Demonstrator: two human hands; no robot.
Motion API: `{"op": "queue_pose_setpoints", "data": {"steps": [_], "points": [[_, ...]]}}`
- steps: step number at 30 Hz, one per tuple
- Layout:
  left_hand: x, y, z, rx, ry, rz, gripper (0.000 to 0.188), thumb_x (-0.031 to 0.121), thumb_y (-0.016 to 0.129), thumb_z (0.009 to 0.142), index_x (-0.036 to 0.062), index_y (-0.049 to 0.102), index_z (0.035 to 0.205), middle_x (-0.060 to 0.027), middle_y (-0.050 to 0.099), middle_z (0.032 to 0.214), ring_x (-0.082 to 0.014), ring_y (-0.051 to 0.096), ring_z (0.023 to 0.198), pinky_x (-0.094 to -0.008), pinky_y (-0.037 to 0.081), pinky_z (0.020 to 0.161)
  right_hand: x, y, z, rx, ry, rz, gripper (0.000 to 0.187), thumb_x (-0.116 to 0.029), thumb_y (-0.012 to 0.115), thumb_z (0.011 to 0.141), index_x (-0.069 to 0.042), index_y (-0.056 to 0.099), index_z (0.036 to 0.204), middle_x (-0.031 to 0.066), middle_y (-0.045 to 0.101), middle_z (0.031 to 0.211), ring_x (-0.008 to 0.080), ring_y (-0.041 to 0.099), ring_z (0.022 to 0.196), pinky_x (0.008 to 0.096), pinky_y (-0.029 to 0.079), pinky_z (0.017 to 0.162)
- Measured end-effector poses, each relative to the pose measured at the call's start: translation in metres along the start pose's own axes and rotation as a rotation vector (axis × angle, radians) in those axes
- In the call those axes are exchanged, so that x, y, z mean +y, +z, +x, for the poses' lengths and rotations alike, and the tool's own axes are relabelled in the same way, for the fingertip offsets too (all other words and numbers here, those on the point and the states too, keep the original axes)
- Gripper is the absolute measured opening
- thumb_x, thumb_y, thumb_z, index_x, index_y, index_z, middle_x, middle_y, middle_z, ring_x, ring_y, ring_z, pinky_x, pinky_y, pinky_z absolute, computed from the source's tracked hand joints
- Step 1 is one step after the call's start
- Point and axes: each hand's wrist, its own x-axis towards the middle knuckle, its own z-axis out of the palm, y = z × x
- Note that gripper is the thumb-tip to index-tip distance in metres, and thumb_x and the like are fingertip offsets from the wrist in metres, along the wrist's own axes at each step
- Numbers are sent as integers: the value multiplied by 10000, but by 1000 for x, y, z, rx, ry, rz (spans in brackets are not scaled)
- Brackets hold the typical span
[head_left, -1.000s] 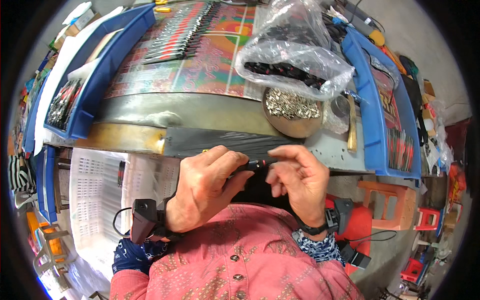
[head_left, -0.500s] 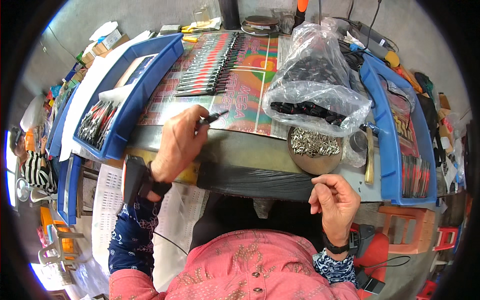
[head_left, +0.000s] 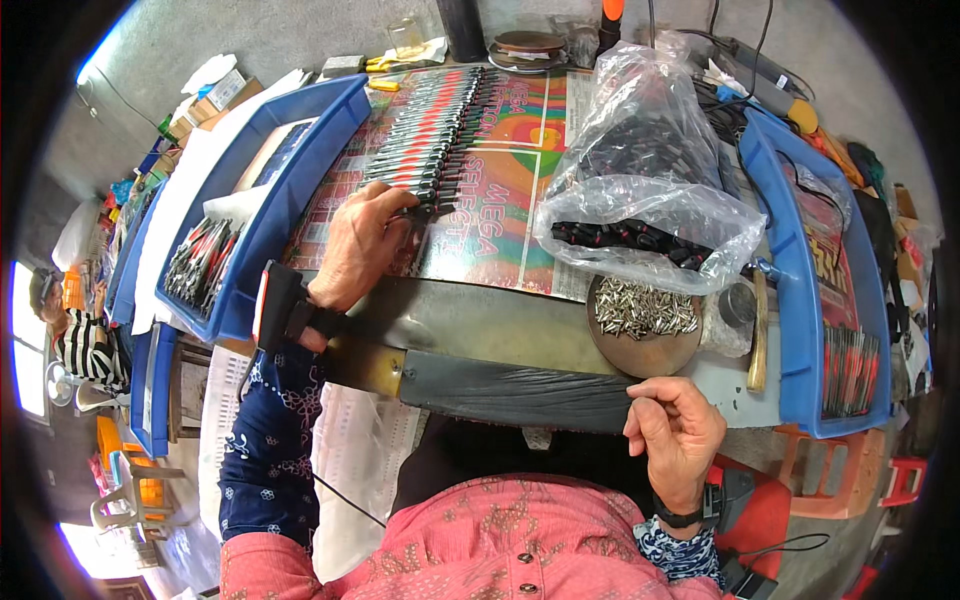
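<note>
A row of slim pen-like tools (head_left: pixel 425 130), red, black and silver, lies side by side on a colourful printed sheet (head_left: pixel 500 235). At the near end of that row is my left hand (head_left: pixel 352 248), its fingers closed round a dark pen-like tool (head_left: pixel 428 211) whose end points right, in line with the others. My right hand (head_left: pixel 680 435) hovers by the table's front edge, below a round dish of small silver metal pieces (head_left: pixel 645 312). Its fingers are curled and pinched together; whatever they may hold is hidden.
Beyond the dish, a clear plastic bag (head_left: pixel 640 190) of black parts lies open. Blue trays (head_left: pixel 265 215) with more slim tools flank the sheet on both sides; the right one (head_left: pixel 795 370) stands beside a wooden-handled tool (head_left: pixel 757 335). Black padding (head_left: pixel 510 385) covers the front edge.
My left hand has moved forward with the dark tool, bringing it to the near end of the row. My right hand stays by the table edge, still pinched. The view has shifted slightly.
</note>
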Motion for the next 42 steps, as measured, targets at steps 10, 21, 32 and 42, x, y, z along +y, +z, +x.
{"op": "queue_pose_setpoints", "data": {"steps": [10, 21, 32, 42], "points": [[-6, 5, 4, 48, 61, 99, 236, 10, 670, 760, 59, 694, 990, -124, 627, 953, -339, 592, 956, -426, 478, 842, 3, -1, 0, -6, -22, -19, 99, -24, 623, 942, 40, 640, 1016, 41, 612, 701, 67, 569, 577, 191, 433, 486], [-5, 8, -1, 155, 75, 81, 245, -15, 681, 767, 50, 693, 1002, -126, 654, 991, -337, 628, 931, -408, 510, 814, 3, 3, -4, 23, -15, -57, 98, -25, 618, 944, 33, 639, 1020, 32, 612, 706, 56, 547, 572, 187, 418, 499], [-7, -69, -51, 259, 39, 267, 128, 21, 714, 782, 54, 705, 906, -97, 682, 907, -309, 648, 853, -396, 523, 745, 9, 7, -4, 72, -22, -111, 86, -57, 614, 949, 15, 642, 987, 28, 586, 674, 63, 523, 539, 187, 399, 462], [-69, -155, -86, 282, -448, 296, 116, 128, 677, 842, 41, 734, 893, -149, 694, 778, -297, 687, 717, -362, 519, 649, 8, 10, -4, 75, -25, -153, 87, -72, 621, 953, 8, 641, 980, 22, 580, 676, 51, 516, 544, 183, 390, 456]]}}
